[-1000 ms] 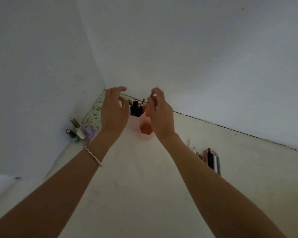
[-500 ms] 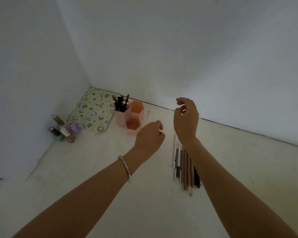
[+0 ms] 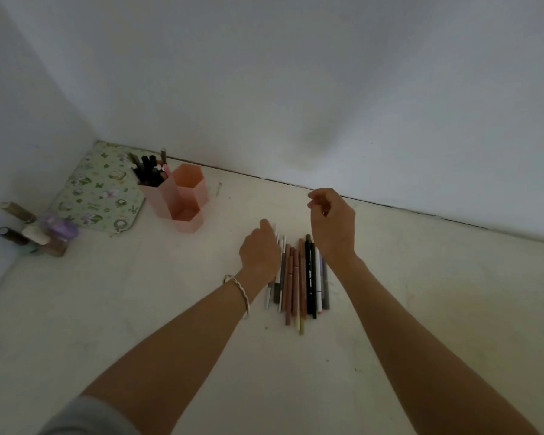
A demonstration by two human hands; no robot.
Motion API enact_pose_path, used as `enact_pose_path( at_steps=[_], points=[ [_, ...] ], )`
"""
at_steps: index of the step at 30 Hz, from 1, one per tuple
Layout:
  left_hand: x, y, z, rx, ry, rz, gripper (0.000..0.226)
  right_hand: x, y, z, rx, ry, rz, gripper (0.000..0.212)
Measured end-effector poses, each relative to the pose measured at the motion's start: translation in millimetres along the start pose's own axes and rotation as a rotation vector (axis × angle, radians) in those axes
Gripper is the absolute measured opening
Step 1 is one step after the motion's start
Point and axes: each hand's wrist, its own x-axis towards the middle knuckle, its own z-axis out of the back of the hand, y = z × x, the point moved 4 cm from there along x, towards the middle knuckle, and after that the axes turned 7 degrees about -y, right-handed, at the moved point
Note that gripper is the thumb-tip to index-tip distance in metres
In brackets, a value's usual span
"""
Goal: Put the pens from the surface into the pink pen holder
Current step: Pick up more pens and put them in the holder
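Maybe a third done? Some pens are already standing in the holder's back cell, but a whole row is lying on the table, well right of it. Left grip is curling at the row's left edge, and I can't tell if it's pinching one. Right grip is hanging above, loosely curled and empty.

You're looking at a matt, faintly scuffed cream tabletop, a smooth matt plastic pink pen holder, slick plastic-barrelled pens, a printed cloth-looking mat, and a twisted metal-looking bracelet.
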Motion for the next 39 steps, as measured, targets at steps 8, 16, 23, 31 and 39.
enact_pose_path(
  at_steps=[8,16,23,31,39],
  points=[
    [13.0,0.8,25.1,-0.216,-0.056,0.131,0.028,-0.9,-11.5,-23.8,-0.075,0.151,-0.043,0.022],
    [33.1,16.7,108.2,-0.608,-0.329,-0.069,0.049,-2.6,-31.8,-81.5,-0.723,0.565,-0.048,0.027],
    [30.9,29.2,133.1,-0.641,-0.384,-0.18,0.066,0.1,-33.3,-97.8,-0.712,0.614,-0.079,0.027],
    [34.7,79.6,253.4,-0.683,-0.942,-0.236,0.053,48.4,65.0,-67.4,0.016,0.17,-0.145,0.01],
    [48.3,111.9,238.4,-0.42,-0.861,-0.301,0.043,37.8,146.6,-66.8,0.448,-0.072,0.054,0.004]
  ],
)
